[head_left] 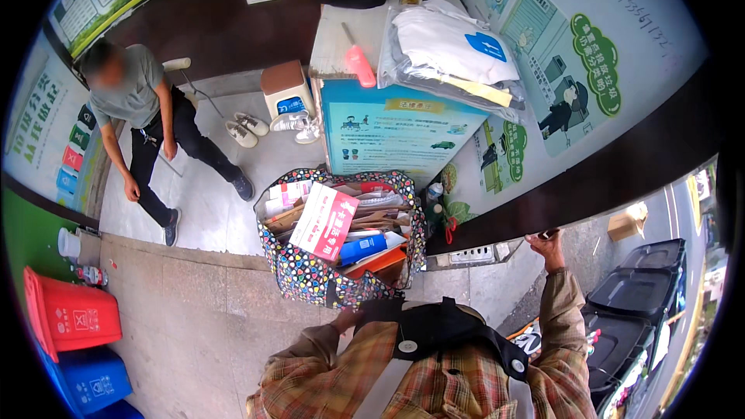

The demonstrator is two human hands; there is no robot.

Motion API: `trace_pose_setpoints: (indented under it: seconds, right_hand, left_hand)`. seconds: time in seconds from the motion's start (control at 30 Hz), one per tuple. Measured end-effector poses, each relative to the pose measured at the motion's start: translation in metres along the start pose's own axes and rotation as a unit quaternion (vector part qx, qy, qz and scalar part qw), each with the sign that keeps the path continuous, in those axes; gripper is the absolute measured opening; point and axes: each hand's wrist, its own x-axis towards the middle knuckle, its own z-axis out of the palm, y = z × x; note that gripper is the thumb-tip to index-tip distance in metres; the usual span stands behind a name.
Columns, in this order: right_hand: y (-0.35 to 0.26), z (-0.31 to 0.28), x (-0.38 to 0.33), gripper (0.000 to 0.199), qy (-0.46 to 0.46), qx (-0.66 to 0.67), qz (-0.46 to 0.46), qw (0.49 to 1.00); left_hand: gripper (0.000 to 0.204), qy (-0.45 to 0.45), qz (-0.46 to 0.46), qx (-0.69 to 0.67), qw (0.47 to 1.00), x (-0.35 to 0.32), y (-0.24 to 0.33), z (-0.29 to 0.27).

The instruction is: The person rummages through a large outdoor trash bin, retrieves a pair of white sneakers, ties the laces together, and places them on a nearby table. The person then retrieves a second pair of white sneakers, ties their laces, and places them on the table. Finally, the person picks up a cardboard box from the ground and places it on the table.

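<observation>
Between our left hand [347, 319] and the counter [334, 50] stands the patterned bag [303, 279], open at the top and heaped with cardboard and paper. A pink and white box [323, 221] lies tilted on top of the bag's load, with a blue packet [363, 248] just beside it.

Our left hand is at the near side of the bag, partly covered by our own clothing; we cannot tell whether it grips the bag or merely lies against it. Our right hand [549, 247] is well to the right of the bag, near the dark lower edge of the wall [504, 217]. Its fingers are bent, but we cannot tell whether they hold anything.

Beyond the bag, the counter carries white clothes [442, 43] in clear plastic and a pink tool [359, 64]. Left of the bag and farther off, a person [143, 89] sits leaning forward, and a brown and white stool [289, 85] is behind the bag with pale shoes [243, 129] near it. Well left of the bag we see a red bin [74, 314]; well right of it, black bins [636, 279].
</observation>
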Motion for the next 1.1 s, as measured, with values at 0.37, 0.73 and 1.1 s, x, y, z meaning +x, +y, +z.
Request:
trace_pose_setpoints:
  seconds: [0.37,0.73,1.1]
  right_hand:
    - [0.038,0.029,0.024,0.092,0.07,0.02,-0.176,0.982]
    - [0.356,-0.084,-0.215,0.058,-0.295,0.084,0.219,0.926]
    - [0.4,-0.126,-0.338,0.042,-0.21,0.16,0.3,0.917]
  left_hand:
    - [0.036,-0.066,0.337,0.189,0.92,-0.065,0.227,0.101]
    - [0.009,-0.062,0.658,0.488,0.57,0.013,0.466,0.33]
    - [0.017,-0.059,0.383,0.729,0.564,0.133,0.462,0.305]
